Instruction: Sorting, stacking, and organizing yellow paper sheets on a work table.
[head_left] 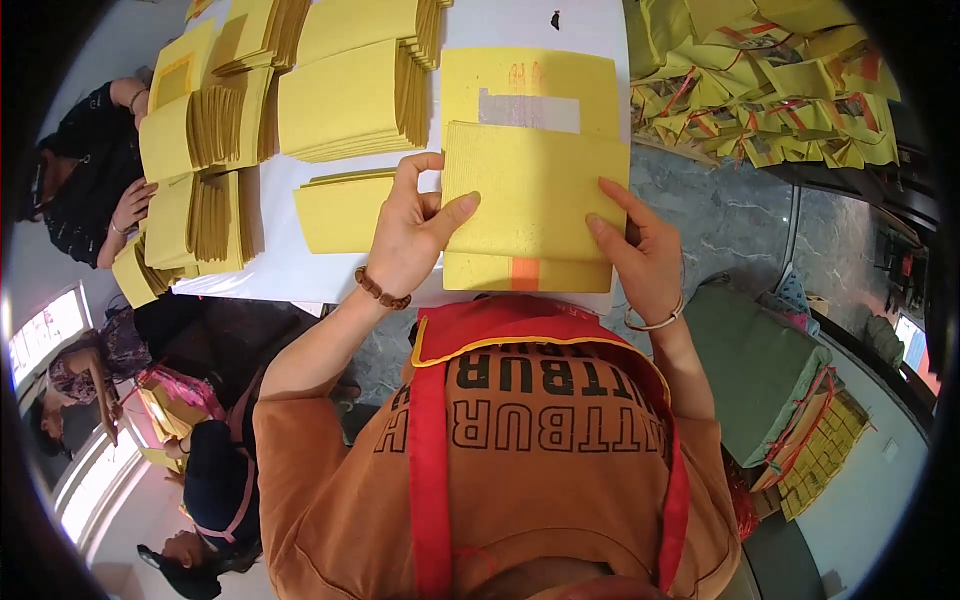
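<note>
My left hand (pixel 412 218) is closed on the left edge of a stack of yellow paper sheets (pixel 535 185), its thumb lying on top. My right hand (pixel 645 252) grips the right edge, with the thumb on the upper face and the index finger along the side. The sheets' left edges are slightly fanned. Beneath the stack lies a larger yellow paper (pixel 465 85) bearing a silvery patch, red marks and, toward me, an orange stripe. Left of my left hand a thin folded yellow paper pile (pixel 345 215) rests on the table. Fingers under the stack are hidden.
Several thick yellow paper stacks (pixel 345 105) cover the left of the white table (pixel 465 20). Across the table's left side a person in black (pixel 85 175) reaches in. Bundled yellow papers (pixel 770 80) pile up at far right. A green-covered bundle (pixel 745 365) stands beside my right arm.
</note>
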